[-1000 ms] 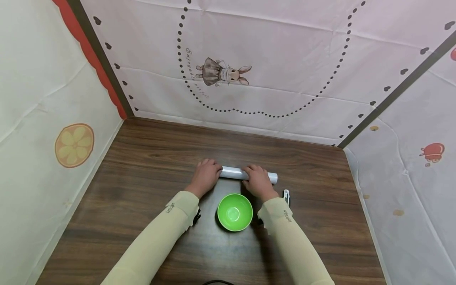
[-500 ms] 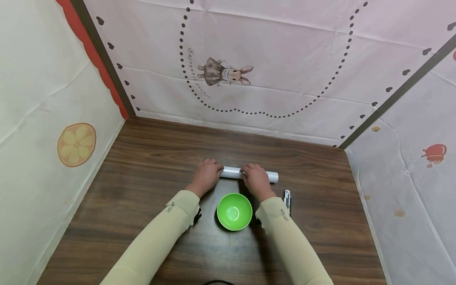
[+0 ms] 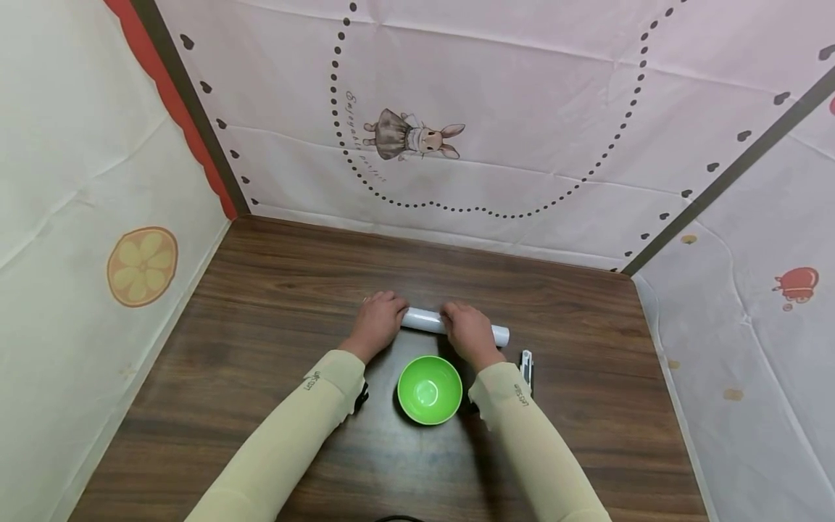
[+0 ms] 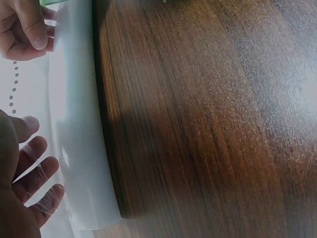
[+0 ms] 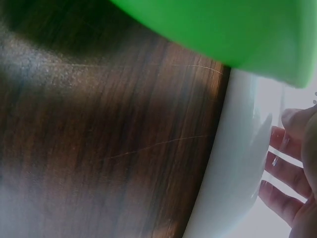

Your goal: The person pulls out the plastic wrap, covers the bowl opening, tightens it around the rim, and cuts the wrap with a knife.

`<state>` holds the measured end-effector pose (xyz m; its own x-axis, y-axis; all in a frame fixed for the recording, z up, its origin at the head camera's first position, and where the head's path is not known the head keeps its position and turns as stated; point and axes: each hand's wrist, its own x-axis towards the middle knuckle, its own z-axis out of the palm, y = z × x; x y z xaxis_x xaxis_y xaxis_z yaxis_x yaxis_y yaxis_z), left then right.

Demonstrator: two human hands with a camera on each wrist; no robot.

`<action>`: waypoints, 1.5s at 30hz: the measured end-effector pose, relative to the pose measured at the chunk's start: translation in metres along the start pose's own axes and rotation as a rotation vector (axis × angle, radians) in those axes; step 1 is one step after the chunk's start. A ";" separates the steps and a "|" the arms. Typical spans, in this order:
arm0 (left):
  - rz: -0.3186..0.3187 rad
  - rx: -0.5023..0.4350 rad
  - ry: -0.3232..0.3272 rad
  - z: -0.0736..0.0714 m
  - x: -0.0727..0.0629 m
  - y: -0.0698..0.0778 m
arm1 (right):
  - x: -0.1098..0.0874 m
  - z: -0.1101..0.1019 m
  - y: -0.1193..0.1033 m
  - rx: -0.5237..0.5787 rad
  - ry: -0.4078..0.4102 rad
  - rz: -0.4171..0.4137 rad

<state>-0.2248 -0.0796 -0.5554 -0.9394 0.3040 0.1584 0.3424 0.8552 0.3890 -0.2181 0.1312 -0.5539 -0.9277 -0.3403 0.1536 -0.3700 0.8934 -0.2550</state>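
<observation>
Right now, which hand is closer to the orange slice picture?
The left hand; the right hand is farther along the white roll, away from the orange slice picture.

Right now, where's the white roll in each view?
Head: slightly right of and below centre, white roll lying crosswise.
Left wrist: left third, running from top edge nearly to bottom.
Right wrist: right of centre, slanting from the green bowl to the bottom edge.
Shared landmark: brown wood-grain tabletop.
</observation>
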 end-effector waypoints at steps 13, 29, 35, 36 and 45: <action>0.007 -0.016 0.029 -0.003 0.000 0.001 | -0.002 -0.004 0.005 -0.027 -0.018 0.016; 0.009 -0.072 0.082 -0.002 0.000 -0.002 | -0.018 -0.014 0.027 -0.046 0.030 0.030; 0.009 -0.098 0.097 0.000 0.001 -0.005 | -0.026 -0.022 0.041 -0.044 0.040 0.026; 0.009 -0.101 0.099 0.000 0.001 -0.005 | -0.027 -0.023 0.043 -0.044 0.039 0.030; -0.017 -0.112 0.065 0.000 0.001 -0.004 | -0.038 -0.030 0.060 -0.035 0.005 0.054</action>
<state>-0.2274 -0.0831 -0.5565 -0.9433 0.2588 0.2080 0.3294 0.8069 0.4903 -0.2036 0.2066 -0.5469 -0.9459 -0.2898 0.1457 -0.3172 0.9202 -0.2295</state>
